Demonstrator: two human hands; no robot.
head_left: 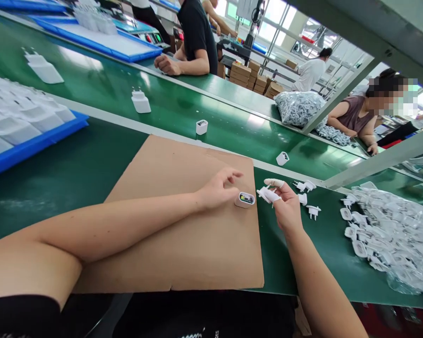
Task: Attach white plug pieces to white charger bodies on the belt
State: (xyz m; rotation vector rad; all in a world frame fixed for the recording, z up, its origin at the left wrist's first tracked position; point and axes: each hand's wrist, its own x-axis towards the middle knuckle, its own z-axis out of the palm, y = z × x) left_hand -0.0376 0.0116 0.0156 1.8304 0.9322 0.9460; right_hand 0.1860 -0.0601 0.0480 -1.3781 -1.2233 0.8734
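Observation:
My left hand (216,188) hovers over the cardboard sheet (183,244), fingers apart and holding nothing. Its thumb is close to an open white charger housing (246,200) that stands near the sheet's right edge, circuit parts visible inside; I cannot tell whether they touch. White plug cover pieces (264,193) with pins are pinched in my right hand (288,209), just right of the housing. White coverings wrap my right thumb and a finger. Several loose plug covers (313,212) lie on the green bench beyond that hand.
A bagged heap of plug covers (384,230) lies at right. Chargers (141,101) stand along the green conveyor belt (172,110). At left is a blue tray (38,141) of white housings. A slanting metal post (352,164) crosses the right side. Co-workers sit across the belt.

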